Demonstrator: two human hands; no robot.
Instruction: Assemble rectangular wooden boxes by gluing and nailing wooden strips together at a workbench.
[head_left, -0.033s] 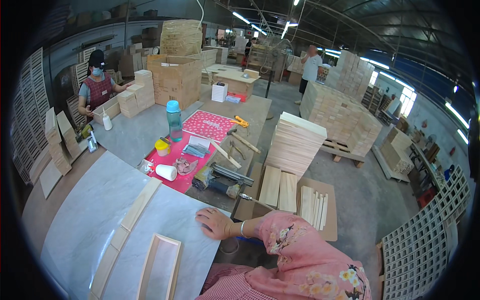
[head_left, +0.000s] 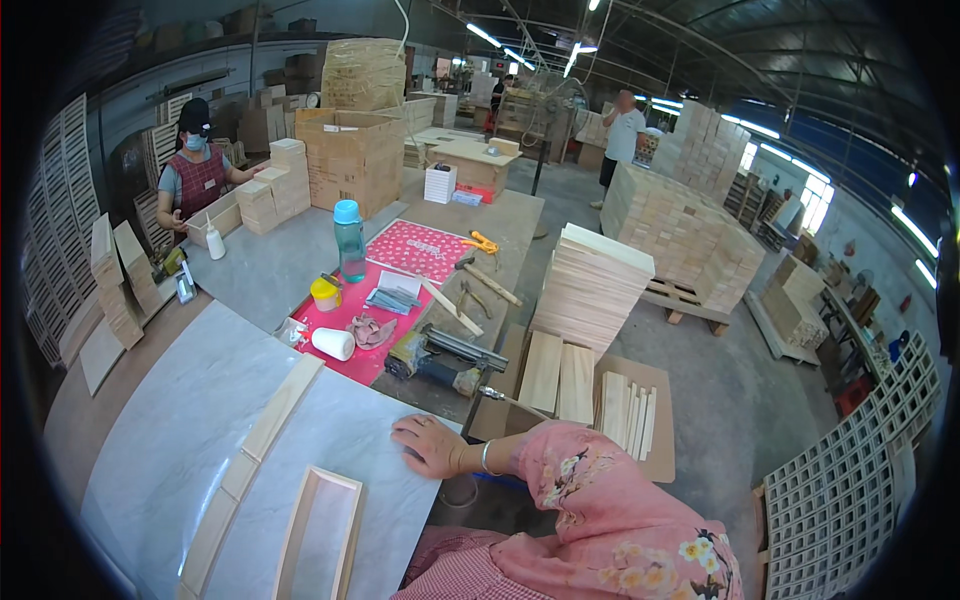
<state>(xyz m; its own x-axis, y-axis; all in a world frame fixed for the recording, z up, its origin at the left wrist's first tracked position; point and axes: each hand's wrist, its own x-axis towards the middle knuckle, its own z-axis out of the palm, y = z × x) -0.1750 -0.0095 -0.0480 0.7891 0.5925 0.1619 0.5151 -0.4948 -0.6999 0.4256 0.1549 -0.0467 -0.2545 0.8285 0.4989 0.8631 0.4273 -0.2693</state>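
My right hand (head_left: 428, 447) rests palm down on the edge of the marble-patterned tabletop (head_left: 240, 345), with its fingers laid on the surface and no object seen in it. A dark patch under the fingers is too small to make out. Nearest to this hand is a shallow, open wooden frame (head_left: 357, 500), lying on the tabletop to its left. Beyond the frame a row of thin wooden strips (head_left: 252, 440) runs along the table. My left hand is out of view.
A nail gun (head_left: 440, 360) lies ahead, near a white bottle (head_left: 333, 344), a yellow jar (head_left: 325, 293), a blue bottle (head_left: 348, 240), a hammer (head_left: 490, 282) and pliers (head_left: 470, 300). Stacked boards (head_left: 590, 290) rise at the right. A masked co-worker (head_left: 195, 175) handles wood at far left.
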